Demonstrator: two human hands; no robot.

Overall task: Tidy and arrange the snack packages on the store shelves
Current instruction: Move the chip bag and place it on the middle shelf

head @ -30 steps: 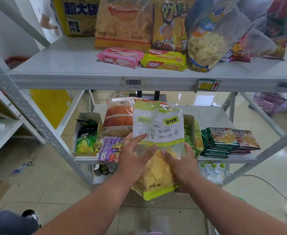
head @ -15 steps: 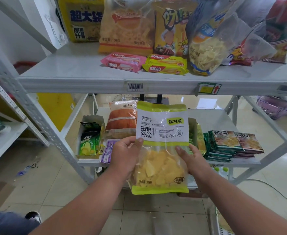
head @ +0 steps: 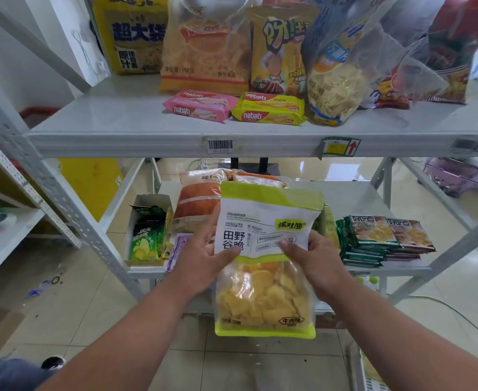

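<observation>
I hold a white and lime-green chip bag (head: 266,289) upright in front of the lower shelf (head: 353,193), its clear window showing yellow chips. My left hand (head: 204,258) grips its left side and my right hand (head: 314,261) grips its right side, thumbs on the front. Behind it on the lower shelf lies an orange snack bag (head: 198,198). On the upper shelf (head: 125,117) stand several large snack bags (head: 204,49), with a pink nabati pack (head: 198,105) and a yellow nabati pack (head: 268,110) lying flat in front.
An open box of green chip packets (head: 147,235) sits at the lower shelf's left. A stack of green flat packs (head: 384,238) lies at its right. Purple packets (head: 178,249) lie beside the box. Another shelf unit (head: 3,244) stands at the left; a purple basket (head: 452,176) sits on the floor.
The chip bag went from tilted and folded at the top to upright and flattened, front facing me. Both hands shifted up to its sides, and my view moved closer to the shelves.
</observation>
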